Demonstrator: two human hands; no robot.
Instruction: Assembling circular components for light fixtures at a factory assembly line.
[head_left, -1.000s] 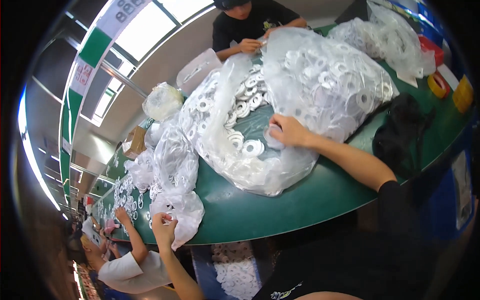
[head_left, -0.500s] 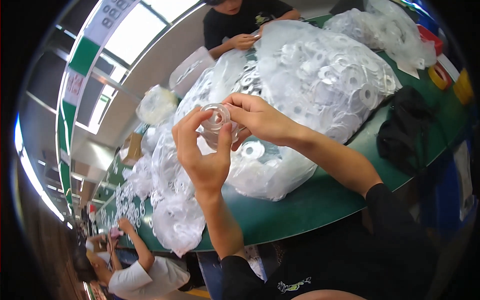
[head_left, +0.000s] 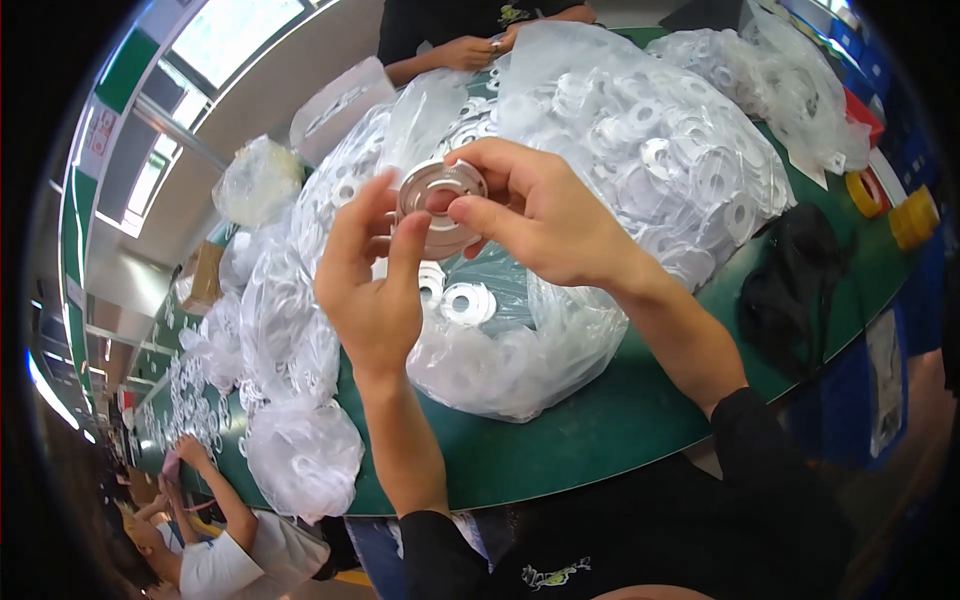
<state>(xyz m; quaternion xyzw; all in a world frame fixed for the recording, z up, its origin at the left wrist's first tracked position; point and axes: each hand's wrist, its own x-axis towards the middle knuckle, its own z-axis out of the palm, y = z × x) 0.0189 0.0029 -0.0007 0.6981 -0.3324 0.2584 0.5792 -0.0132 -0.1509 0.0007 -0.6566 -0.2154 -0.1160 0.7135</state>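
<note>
A clear round plastic piece with a hole in its middle (head_left: pixel 418 188) is held up between my two hands. My left hand (head_left: pixel 362 290) is closed on its left side, with the thumb in front. My right hand (head_left: pixel 565 220) grips the right side, thumb over the face near the hole and forefinger along the top edge. Beneath my hands lies an open clear plastic bag (head_left: pixel 520 375) with white rings (head_left: pixel 467 303) inside. Behind it, a big heap of similar flat rings (head_left: pixel 655 155) shows through clear plastic.
More bagged rings (head_left: pixel 290 310) lie left on the green table (head_left: pixel 580 430). Black cloth (head_left: pixel 795 280) and yellow tape rolls (head_left: pixel 910 218) are at the right. One co-worker's hands (head_left: pixel 470 52) are across the table; another person (head_left: pixel 230 550) works at the lower left.
My hands have turned the clear piece, so its face shows differently. My right thumb has come onto its front. The whole view has shifted slightly.
</note>
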